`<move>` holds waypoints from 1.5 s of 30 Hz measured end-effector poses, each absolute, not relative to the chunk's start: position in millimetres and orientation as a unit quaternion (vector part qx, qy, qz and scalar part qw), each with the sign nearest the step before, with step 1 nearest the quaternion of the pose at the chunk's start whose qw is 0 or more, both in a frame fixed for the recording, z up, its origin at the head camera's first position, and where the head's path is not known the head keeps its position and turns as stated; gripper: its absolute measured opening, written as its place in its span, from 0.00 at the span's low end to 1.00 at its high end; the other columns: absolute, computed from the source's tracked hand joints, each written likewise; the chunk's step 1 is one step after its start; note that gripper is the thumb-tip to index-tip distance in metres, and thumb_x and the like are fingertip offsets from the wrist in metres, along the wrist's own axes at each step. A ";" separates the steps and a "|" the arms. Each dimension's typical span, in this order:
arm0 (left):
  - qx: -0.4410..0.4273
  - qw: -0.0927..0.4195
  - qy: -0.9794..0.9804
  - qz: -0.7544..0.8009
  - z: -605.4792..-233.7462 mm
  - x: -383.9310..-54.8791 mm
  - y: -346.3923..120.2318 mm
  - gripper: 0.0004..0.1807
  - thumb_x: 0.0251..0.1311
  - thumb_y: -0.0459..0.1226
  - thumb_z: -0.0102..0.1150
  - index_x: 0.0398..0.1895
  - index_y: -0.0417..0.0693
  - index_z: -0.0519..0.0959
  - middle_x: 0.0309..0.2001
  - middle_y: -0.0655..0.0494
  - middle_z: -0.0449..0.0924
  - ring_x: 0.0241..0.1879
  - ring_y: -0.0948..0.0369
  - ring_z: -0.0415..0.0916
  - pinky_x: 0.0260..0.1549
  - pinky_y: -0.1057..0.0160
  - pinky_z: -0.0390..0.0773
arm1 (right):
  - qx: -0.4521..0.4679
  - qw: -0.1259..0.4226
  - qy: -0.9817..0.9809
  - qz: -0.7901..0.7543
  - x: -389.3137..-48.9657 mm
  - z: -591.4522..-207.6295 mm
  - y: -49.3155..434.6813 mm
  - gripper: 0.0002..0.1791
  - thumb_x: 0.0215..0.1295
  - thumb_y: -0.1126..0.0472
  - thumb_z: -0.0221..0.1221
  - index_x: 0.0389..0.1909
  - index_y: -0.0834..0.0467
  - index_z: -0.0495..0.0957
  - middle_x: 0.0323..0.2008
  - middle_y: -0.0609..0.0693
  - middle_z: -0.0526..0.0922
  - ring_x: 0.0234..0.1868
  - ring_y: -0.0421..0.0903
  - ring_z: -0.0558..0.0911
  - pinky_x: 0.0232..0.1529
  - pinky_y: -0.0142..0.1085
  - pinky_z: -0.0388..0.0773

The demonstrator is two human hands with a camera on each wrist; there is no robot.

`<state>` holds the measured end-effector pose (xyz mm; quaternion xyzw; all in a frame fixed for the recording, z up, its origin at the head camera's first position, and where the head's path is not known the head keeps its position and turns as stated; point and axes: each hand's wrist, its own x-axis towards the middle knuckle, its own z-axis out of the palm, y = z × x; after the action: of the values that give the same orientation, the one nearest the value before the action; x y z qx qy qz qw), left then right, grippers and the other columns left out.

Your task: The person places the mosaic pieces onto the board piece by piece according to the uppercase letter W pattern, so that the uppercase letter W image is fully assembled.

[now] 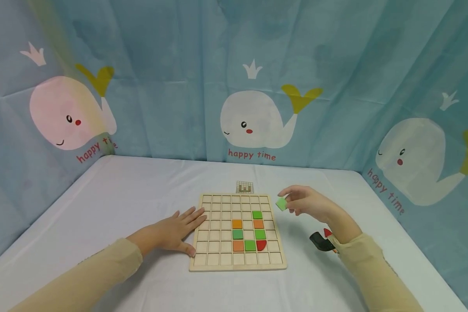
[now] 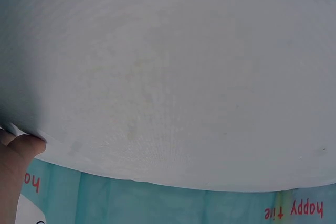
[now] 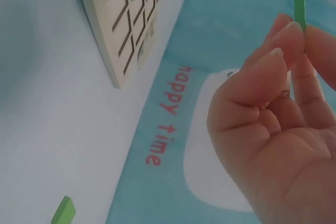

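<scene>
A wooden grid board (image 1: 214, 268) lies on the table with several coloured tiles in its squares. Among them are an orange tile (image 1: 237, 224), a teal tile (image 1: 237, 234), a green tile (image 1: 257, 215) and a red quarter-round tile (image 1: 261, 245). My left hand (image 1: 171, 232) rests with spread, straight fingers on the board's left edge. Off the board's upper right side, my right hand (image 1: 306, 202) pinches a light green square tile (image 1: 281, 203) between thumb and fingers. That green tile (image 3: 299, 11) is seen edge-on in the right wrist view, held up from the tabletop.
Behind the board lies a small card with a printed grid pattern (image 1: 244, 187). Beside my right wrist are a black curved object (image 1: 322, 242) and a red piece (image 1: 327, 232), partly hidden by the arm. Another green piece (image 3: 63, 211) appears in the right wrist view. A whale-print curtain (image 1: 167, 108) surrounds the table.
</scene>
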<state>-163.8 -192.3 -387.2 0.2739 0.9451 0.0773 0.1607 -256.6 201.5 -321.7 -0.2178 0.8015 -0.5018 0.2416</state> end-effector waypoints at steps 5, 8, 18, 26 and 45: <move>0.272 0.165 0.945 0.078 -384.6 -163.3 -191.1 0.58 0.53 0.68 0.55 0.77 0.43 0.47 0.78 0.46 0.36 0.75 0.44 0.35 0.65 0.35 0.48 | -0.241 0.252 0.801 -0.486 -253.0 -319.9 192.3 0.18 0.65 0.69 0.57 0.55 0.70 0.72 0.33 0.51 0.76 0.33 0.47 0.75 0.33 0.36 0.73; 0.273 0.165 0.944 0.081 -384.2 -163.7 -190.9 0.58 0.53 0.67 0.55 0.77 0.43 0.47 0.78 0.45 0.37 0.75 0.44 0.35 0.65 0.35 0.47 | -0.253 0.254 0.802 -0.478 -252.2 -319.9 187.6 0.18 0.66 0.68 0.58 0.55 0.70 0.73 0.34 0.51 0.77 0.33 0.47 0.75 0.33 0.36 0.73; 0.276 0.163 0.944 0.080 -385.8 -166.3 -192.6 0.58 0.53 0.67 0.55 0.77 0.43 0.46 0.78 0.45 0.37 0.75 0.44 0.35 0.65 0.35 0.47 | -0.293 0.279 0.771 -0.490 -245.9 -327.6 166.6 0.18 0.64 0.71 0.57 0.54 0.72 0.74 0.34 0.47 0.79 0.34 0.45 0.78 0.37 0.39 0.75; 0.276 0.164 0.944 0.078 -387.0 -166.3 -192.1 0.58 0.52 0.68 0.55 0.77 0.44 0.47 0.78 0.46 0.37 0.75 0.44 0.35 0.66 0.35 0.47 | -0.289 0.292 0.775 -0.480 -238.1 -339.4 145.1 0.18 0.63 0.70 0.60 0.54 0.71 0.77 0.33 0.49 0.82 0.33 0.44 0.79 0.36 0.40 0.75; 0.270 0.165 0.946 0.073 -384.6 -164.6 -191.0 0.58 0.52 0.68 0.55 0.77 0.43 0.47 0.78 0.46 0.38 0.75 0.45 0.36 0.66 0.36 0.48 | -0.386 0.337 0.756 -0.407 -230.1 -363.6 95.7 0.12 0.61 0.73 0.62 0.46 0.67 0.82 0.26 0.45 0.77 0.24 0.38 0.71 0.29 0.31 0.70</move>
<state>-164.6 -191.0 -384.6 0.2703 0.9457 0.0729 0.1651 -230.1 95.7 -363.6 -0.3865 0.7557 -0.4074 0.3370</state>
